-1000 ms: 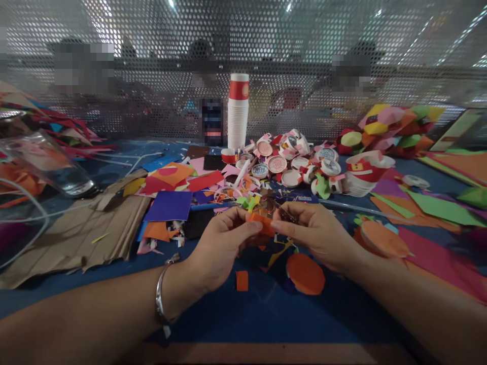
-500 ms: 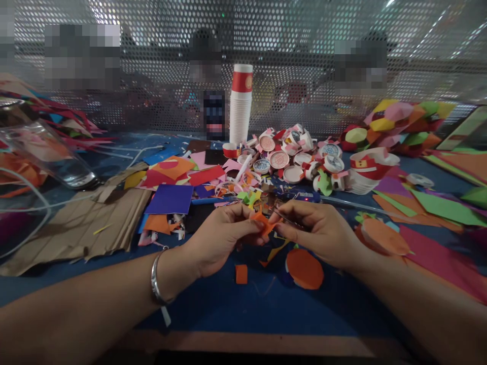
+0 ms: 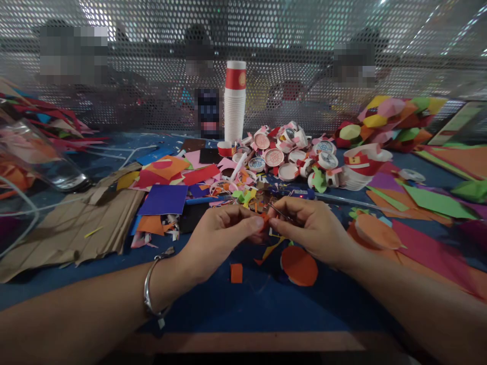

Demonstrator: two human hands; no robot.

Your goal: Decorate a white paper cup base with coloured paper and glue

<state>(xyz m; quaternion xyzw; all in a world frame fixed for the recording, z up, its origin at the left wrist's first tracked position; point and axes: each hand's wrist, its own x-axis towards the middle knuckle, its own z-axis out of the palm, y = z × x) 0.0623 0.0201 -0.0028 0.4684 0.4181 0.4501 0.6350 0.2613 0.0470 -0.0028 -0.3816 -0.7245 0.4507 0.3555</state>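
Note:
My left hand [image 3: 224, 238] pinches a small folded orange paper piece [image 3: 265, 218] between thumb and fingers. Close against it, my right hand [image 3: 317, 230] is closed around a thin dark metal tool [image 3: 280, 211], whose kind I cannot make out; its fingertips meet the paper. Fingers cover most of the paper. Below the hands, a small orange paper square [image 3: 236, 273] lies on the blue table [image 3: 228, 309]. An orange paper disc [image 3: 299, 266] rests right of it, a bit of green at its top.
Behind the hands lie paper scraps [image 3: 243, 195] and cut cup bottoms [image 3: 274, 157]. A tall cup stack [image 3: 235, 109] stands beyond. Corrugated cardboard [image 3: 76, 228] and a clear plastic cup [image 3: 49, 157] are left; coloured sheets [image 3: 433, 253] are right. Perforated metal [image 3: 152, 101] closes off the back.
The orange paper between my fingers is now more covered, with my left thumb moved over it. My hands stay close together. The whole view has shifted slightly.

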